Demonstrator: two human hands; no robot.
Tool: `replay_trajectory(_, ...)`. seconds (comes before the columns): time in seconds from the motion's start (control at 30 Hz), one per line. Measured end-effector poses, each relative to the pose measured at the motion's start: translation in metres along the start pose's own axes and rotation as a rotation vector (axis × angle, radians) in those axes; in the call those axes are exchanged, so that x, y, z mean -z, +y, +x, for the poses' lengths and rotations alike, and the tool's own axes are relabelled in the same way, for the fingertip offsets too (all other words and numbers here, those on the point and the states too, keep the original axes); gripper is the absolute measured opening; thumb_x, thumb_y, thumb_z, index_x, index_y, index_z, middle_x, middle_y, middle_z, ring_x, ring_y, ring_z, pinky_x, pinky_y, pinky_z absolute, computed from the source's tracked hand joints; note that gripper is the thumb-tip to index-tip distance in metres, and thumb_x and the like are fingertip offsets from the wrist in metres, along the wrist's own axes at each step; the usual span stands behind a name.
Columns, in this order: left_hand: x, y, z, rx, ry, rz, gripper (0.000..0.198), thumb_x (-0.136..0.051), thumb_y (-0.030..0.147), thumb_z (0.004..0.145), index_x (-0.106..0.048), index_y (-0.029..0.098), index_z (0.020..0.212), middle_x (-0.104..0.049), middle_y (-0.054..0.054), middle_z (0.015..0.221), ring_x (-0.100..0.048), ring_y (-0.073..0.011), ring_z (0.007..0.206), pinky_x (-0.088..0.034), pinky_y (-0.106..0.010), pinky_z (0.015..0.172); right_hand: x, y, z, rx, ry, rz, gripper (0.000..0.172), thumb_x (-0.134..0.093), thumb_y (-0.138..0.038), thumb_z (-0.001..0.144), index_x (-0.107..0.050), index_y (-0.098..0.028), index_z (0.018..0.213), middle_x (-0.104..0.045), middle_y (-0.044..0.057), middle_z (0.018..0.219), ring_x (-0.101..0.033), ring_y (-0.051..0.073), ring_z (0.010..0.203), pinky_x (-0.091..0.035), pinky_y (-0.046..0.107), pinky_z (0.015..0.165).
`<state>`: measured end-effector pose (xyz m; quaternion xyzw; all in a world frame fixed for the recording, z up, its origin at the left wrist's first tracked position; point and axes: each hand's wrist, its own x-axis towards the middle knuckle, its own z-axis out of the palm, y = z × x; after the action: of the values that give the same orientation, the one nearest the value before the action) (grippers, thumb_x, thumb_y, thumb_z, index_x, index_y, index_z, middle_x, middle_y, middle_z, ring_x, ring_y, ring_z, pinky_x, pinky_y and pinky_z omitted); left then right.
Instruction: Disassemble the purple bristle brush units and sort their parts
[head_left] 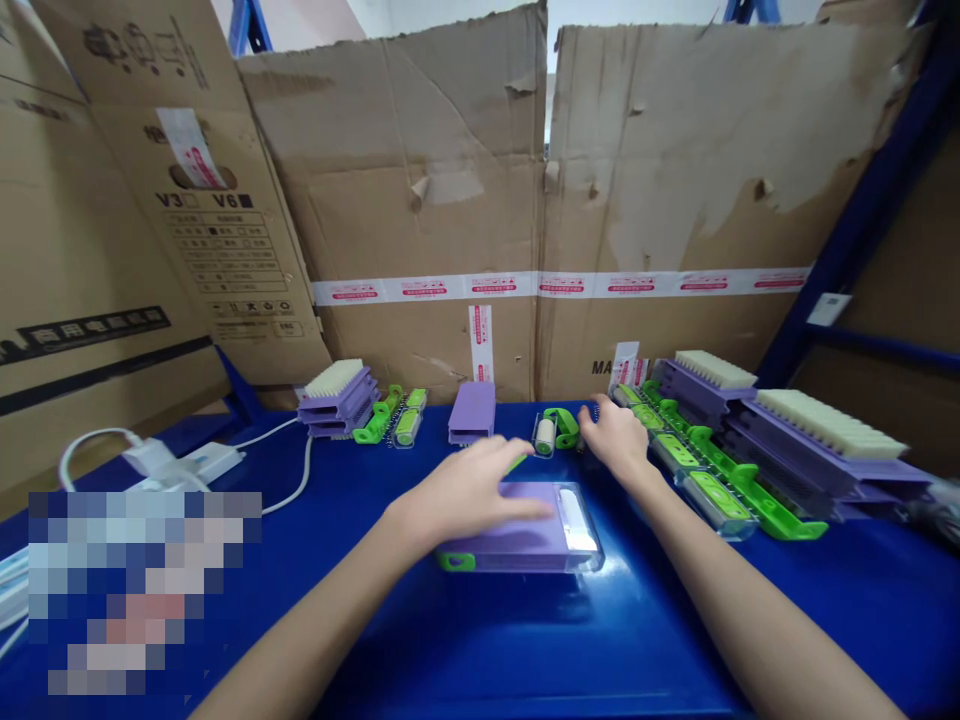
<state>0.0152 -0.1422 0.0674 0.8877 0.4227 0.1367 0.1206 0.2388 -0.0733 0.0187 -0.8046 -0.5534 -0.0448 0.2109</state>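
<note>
My left hand (pixel 472 495) rests over a purple case (pixel 517 540) in the middle of the blue table, its thumb and fingers spread apart across the top. The case has a clear end on the right and a green tab at its lower left. Farther back, my right hand (pixel 616 435) reaches down with bent fingers at a small dark piece, which the hand mostly hides. Just left of it lie a green curved bracket (pixel 566 428) and a clear part with a white roller (pixel 545 436). Another purple case (pixel 472 412) lies behind my left hand.
Purple cases with cream bristle blocks (pixel 829 422) stand at the right, beside a row of clear-and-green parts (pixel 679 450) and green brackets (pixel 787 515). A smaller stack (pixel 337 400) stands back left. A white power strip (pixel 187 465) with cables lies left. Cardboard (pixel 412 220) walls the back.
</note>
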Motion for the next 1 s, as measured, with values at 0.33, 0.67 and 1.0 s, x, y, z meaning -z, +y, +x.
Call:
replay_trajectory(0.33, 0.016, -0.066, 0.042, 0.482, 0.636, 0.409, 0.046, -0.04, 0.05, 0.085, -0.052, 0.018, 0.116, -0.05, -0.015, 0.115, -0.042, -0.0318, 0.112, -0.035, -0.044, 0.093, 0.001, 0.001, 0.001, -0.003, 0.01, 0.011, 0.044, -0.035, -0.041, 0.089, -0.054, -0.022, 0.124, -0.067, 0.013, 0.097, -0.064, 0.025, 0.09, -0.046, 0.032, 0.076)
replay_trajectory(0.67, 0.059, -0.183, -0.022, 1.046, 0.787, 0.176, 0.096, -0.056, 0.069, 0.065, -0.025, 0.008, 0.133, -0.034, -0.025, 0.133, -0.036, -0.0466, 0.119, -0.035, -0.055, 0.091, -0.001, 0.002, 0.002, 0.002, 0.007, 0.021, 0.043, -0.035, -0.04, 0.089, -0.054, -0.023, 0.123, -0.067, 0.014, 0.096, -0.064, 0.027, 0.09, -0.047, 0.035, 0.075)
replay_trajectory(1.0, 0.04, -0.201, -0.021, 0.965, 0.803, 0.074, 0.095, -0.068, 0.051, 0.06, -0.021, 0.012, 0.134, -0.045, -0.026, 0.125, -0.049, -0.0396, 0.114, -0.044, -0.047, 0.088, -0.004, 0.003, 0.003, 0.004, -0.004, 0.006, 0.043, -0.035, -0.041, 0.089, -0.054, -0.023, 0.122, -0.067, 0.013, 0.096, -0.064, 0.026, 0.091, -0.047, 0.034, 0.076)
